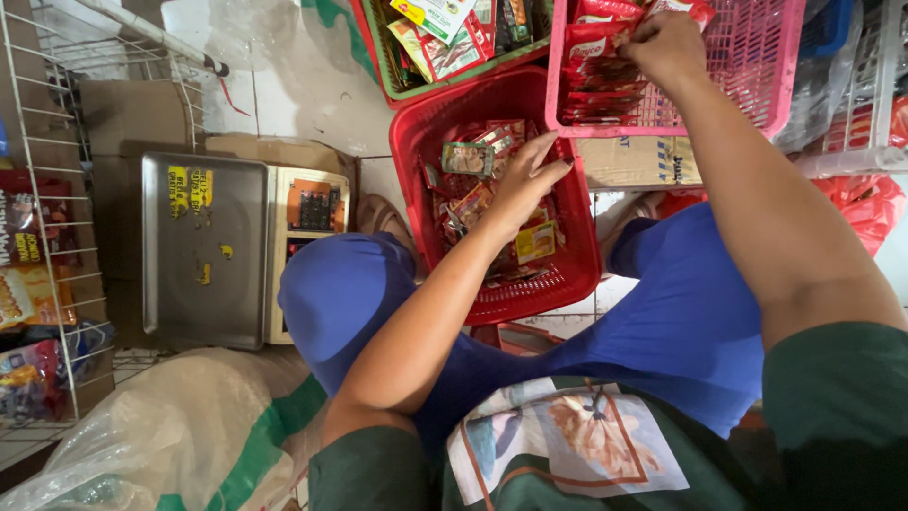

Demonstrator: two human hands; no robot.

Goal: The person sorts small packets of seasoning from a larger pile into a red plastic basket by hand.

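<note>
I'm looking straight down from the head camera, and the left hand sits in the centre of the frame, fingers spread wide and flat over small foil sachets in the red basket — open, pressing rather than gripping. The right hand, at the top right, is pinched narrow on the top edge of a stack of red sachets standing in the pink basket; I judge it is holding one packet, though the fingertips hide exactly which.

To handle these well, I'd say keep the pinch on the sealed edge, where the foil is stiff, and lift straight up so the slick neighbours don't fan out. The flat left palm looks like good steadying for loose packets that would otherwise slide.

Both baskets are moulded plastic lattice, rigid with rounded rims. The sachets are glossy and crinkled, thin as leaves. At the left of the frame sits a weighing scale with a dull steel pan, and a woven sack under clear plastic fills the lower left.
</note>
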